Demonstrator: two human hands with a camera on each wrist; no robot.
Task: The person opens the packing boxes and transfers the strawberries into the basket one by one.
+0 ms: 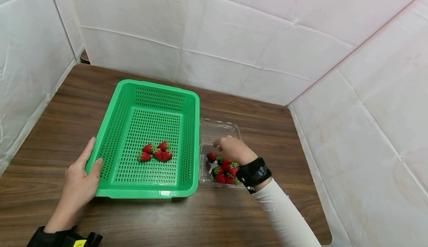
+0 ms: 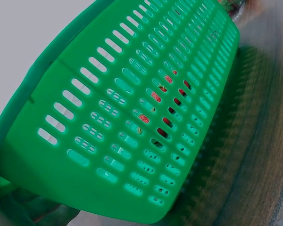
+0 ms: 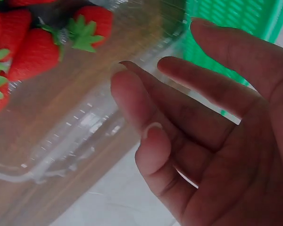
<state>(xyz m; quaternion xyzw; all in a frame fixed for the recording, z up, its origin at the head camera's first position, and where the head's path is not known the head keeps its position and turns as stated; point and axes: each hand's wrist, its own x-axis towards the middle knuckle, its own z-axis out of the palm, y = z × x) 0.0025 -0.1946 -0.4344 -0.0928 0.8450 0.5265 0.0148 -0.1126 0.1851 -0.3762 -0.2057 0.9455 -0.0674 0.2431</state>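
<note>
Our left hand (image 1: 80, 178) steadies the green basket (image 1: 127, 91) at its left wall, thumb on the rim, fingers straight along the outside. Four strawberries (image 1: 156, 152) lie on the basket floor. Right of the basket, our right hand (image 1: 232, 149) hovers over the clear box (image 1: 219, 127) of berries (image 1: 224, 171), fingers loosely spread, holding nothing. We judge it best to pinch one berry lightly.
</note>
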